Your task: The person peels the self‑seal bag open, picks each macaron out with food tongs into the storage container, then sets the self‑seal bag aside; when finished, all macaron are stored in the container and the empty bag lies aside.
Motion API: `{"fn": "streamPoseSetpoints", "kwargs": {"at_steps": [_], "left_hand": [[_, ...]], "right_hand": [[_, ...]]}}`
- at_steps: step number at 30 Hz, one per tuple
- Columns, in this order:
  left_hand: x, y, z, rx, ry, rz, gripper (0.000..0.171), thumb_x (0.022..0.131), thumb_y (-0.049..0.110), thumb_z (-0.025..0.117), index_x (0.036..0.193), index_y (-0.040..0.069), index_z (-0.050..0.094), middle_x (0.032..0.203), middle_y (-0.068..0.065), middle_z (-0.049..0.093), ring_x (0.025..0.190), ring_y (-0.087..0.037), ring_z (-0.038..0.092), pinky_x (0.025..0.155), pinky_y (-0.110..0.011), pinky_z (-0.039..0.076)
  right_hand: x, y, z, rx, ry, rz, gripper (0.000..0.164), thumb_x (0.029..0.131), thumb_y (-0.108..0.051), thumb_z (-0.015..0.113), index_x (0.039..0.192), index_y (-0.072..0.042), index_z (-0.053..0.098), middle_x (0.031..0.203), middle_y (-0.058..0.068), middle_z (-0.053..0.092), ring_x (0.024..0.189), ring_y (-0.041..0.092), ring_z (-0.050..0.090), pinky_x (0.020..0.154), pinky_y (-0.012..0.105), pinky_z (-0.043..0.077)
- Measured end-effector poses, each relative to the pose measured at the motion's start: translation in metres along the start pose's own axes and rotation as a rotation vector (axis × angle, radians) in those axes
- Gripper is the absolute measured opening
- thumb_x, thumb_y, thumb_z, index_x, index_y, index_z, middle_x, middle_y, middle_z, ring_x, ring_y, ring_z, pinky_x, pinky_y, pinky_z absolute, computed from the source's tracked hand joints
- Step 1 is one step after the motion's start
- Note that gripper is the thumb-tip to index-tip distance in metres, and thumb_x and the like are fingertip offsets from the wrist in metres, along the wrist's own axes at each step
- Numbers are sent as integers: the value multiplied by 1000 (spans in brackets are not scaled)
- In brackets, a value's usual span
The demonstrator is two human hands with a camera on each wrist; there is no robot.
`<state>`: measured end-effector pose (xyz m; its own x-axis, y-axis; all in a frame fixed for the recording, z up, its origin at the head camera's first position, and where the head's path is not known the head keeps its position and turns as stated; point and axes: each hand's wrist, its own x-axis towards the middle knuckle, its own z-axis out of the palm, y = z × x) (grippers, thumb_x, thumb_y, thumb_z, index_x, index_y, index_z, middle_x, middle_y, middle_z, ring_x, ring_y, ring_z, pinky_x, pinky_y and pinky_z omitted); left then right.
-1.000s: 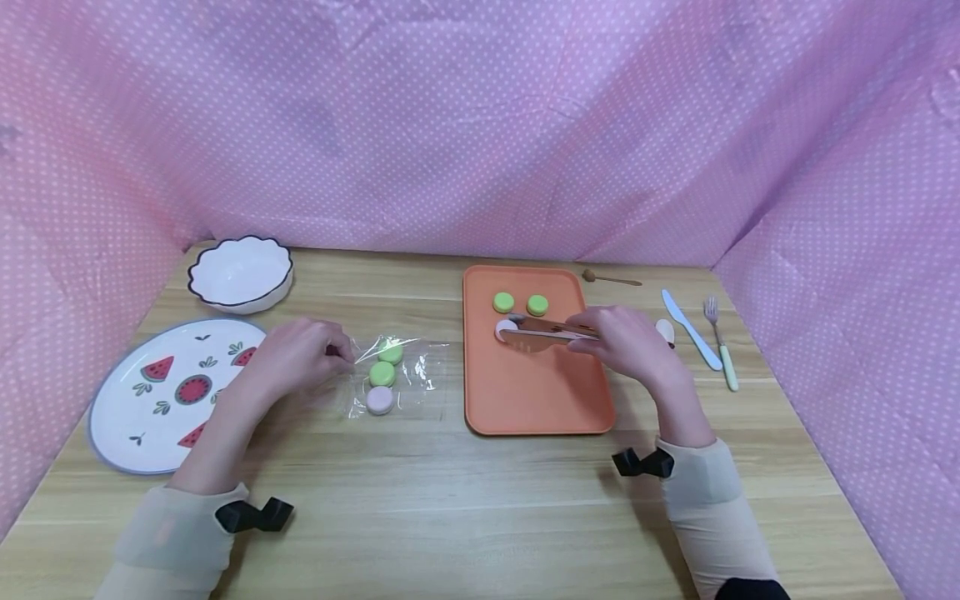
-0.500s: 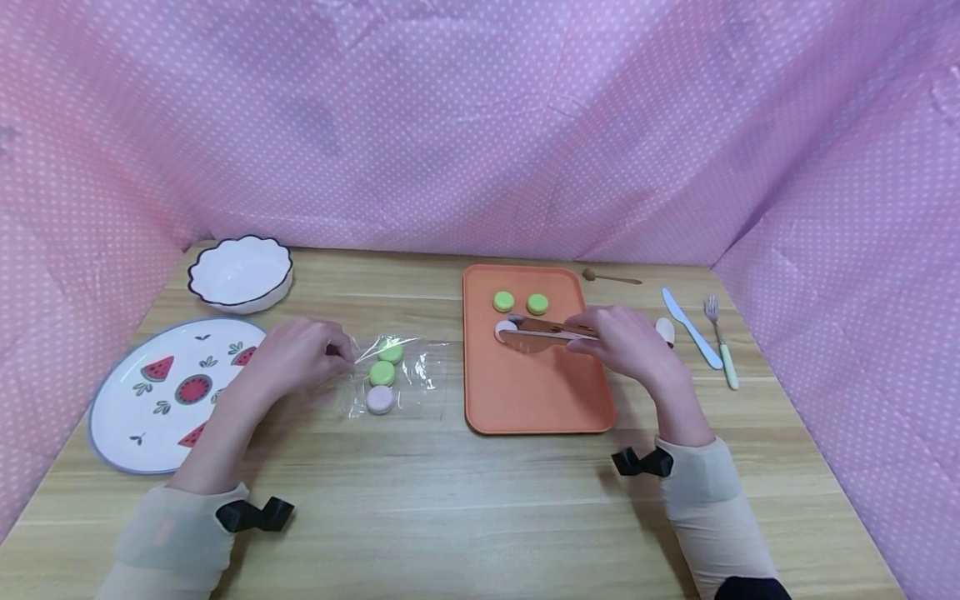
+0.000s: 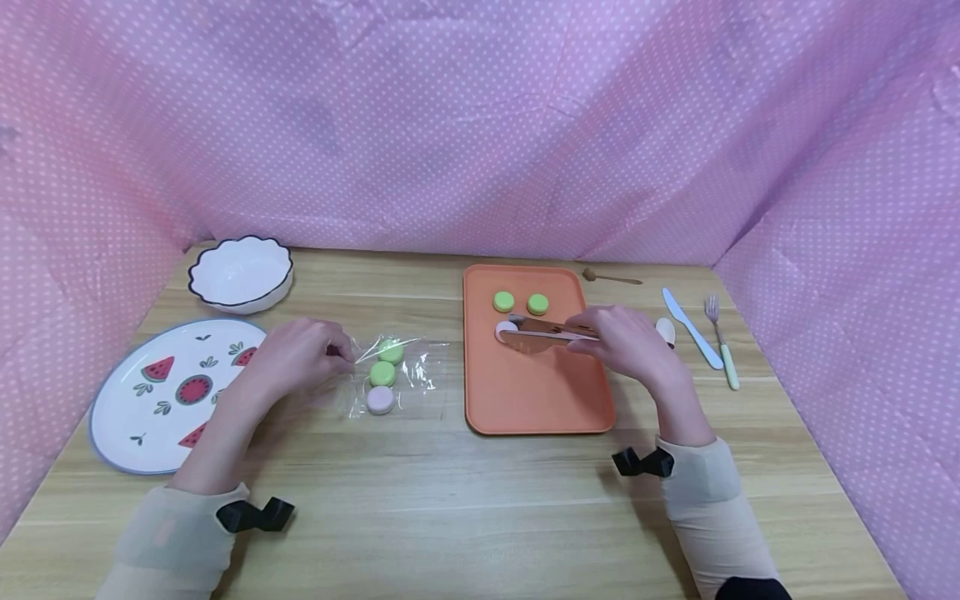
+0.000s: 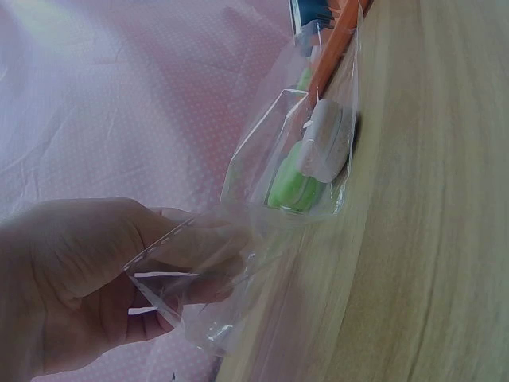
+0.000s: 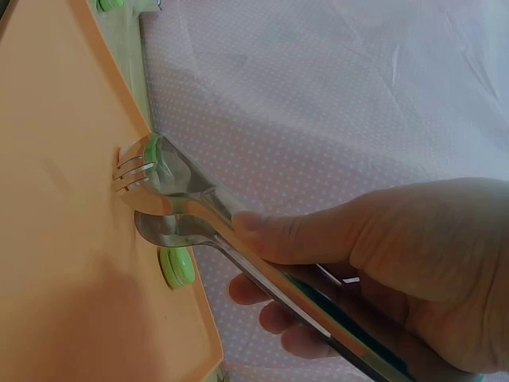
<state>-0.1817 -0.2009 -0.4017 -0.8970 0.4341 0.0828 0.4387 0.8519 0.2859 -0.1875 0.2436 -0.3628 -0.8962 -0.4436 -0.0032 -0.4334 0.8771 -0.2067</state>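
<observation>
Countless white dots pattern the pink cloth (image 3: 480,125), hanging in soft folds along the far, left and right sides of the pale wood-grain table (image 3: 420,517). At left lies a smooth white plate (image 3: 168,437) printed with watermelons; right of centre, a matte orange tray (image 3: 536,396) with rounded corners; far left, a white bowl (image 3: 242,271) with a dark scalloped rim. The left hand (image 3: 303,354) pinches the edge of a crinkled clear plastic bag (image 3: 429,379) between plate and tray. The right hand (image 3: 622,342) grips shiny metal tongs (image 5: 270,274), 1 end forked, 1 spoon-shaped, over the tray. At right lie a light-blue knife (image 3: 692,328) and a green-handled fork (image 3: 722,342). Smallest are round macarons (image 3: 382,373): 2 green and 1 lilac inside the bag, 2 green towards the tray's far edge, 1 pale at the tongs' tips; whether they clasp it, I cannot tell.
</observation>
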Motion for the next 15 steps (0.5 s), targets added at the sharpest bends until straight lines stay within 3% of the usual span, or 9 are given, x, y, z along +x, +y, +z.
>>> {"fn": "streamPoseSetpoints", "kwargs": {"at_steps": [15], "left_hand": [[0, -1, 1, 0, 2, -1, 14, 74, 18, 76, 73, 31, 71, 81, 12, 70, 75, -12, 61, 68, -38, 47]], "right_hand": [[0, 1, 0, 21, -6, 5, 24, 85, -32, 68, 107, -23, 70, 94, -8, 70, 69, 8, 57, 57, 27, 42]]}}
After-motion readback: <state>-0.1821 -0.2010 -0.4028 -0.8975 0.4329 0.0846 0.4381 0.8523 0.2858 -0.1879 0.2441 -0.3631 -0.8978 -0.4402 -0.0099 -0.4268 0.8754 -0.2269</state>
